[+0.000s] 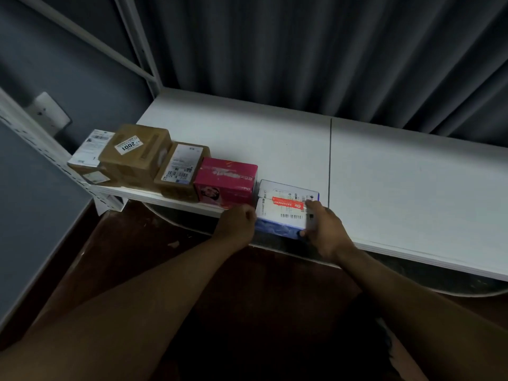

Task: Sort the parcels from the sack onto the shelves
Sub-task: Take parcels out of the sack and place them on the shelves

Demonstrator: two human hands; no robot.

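Both hands are reaching to the front edge of a white shelf [275,144]; the right hand [325,229] is grasping the white and blue parcel [283,207] at its right side, fingers lying along that side and the thumb at the lower front corner; the left hand [237,225] is sitting at the parcel's left front corner with fingers curled, and whether it is actually gripping the parcel or only resting against it cannot be told, the frame being blurred there.

The white and blue parcel is lying flat at the front of the shelf, its near end overhanging the shelf's edge slightly; it is carrying a white label with a red strip and a barcode, facing upward.

To its left, just beside it, a pink box [226,181] is standing on the shelf; further left, in one row along the front edge and touching one another, are sitting a brown carton with a white label [182,167], a larger brown carton marked 2001 [137,155], and a low brown carton [88,160] with a long white label on top, at the shelf's left end.

A dark seam [330,160] is running across the shelf just right of the held parcel; a grey pleated curtain [316,50] is hanging behind the shelf; white shelf uprights [137,42] are standing at the left; a wall socket [50,112] is showing on the grey wall; the floor [132,243] below is appearing dark brown.
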